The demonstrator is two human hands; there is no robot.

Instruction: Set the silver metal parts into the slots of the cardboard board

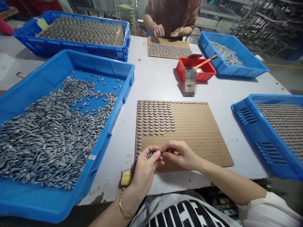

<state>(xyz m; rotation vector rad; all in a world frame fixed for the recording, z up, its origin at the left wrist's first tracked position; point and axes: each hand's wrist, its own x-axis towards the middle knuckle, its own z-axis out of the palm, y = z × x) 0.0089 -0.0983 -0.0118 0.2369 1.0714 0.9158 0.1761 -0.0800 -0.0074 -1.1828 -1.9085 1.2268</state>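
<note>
Several small grey spindle-shaped metal pieces (150, 154) lie in my left hand (145, 167), its fingers curled round them and the thumb on top. My right hand (181, 155) is closed in a pinch, its fingertips meeting the left thumb and fingers. Whatever is between those right fingertips is too small and hidden to make out. Both hands are above the near left part of a grooved cardboard sheet (196, 129). Rows of the same pieces (153, 116) lie along the grooves at its upper left, with one line along the far edge and a column down the left side.
Left stands a large blue tray (118, 115) of loose pieces; behind it, a blue crate (80, 50) holds a filled sheet. A red box (208, 75) stands beyond my sheet. Blue containers (251, 74) (260, 138) flank the right. Across the table, a person works over another sheet (151, 47).
</note>
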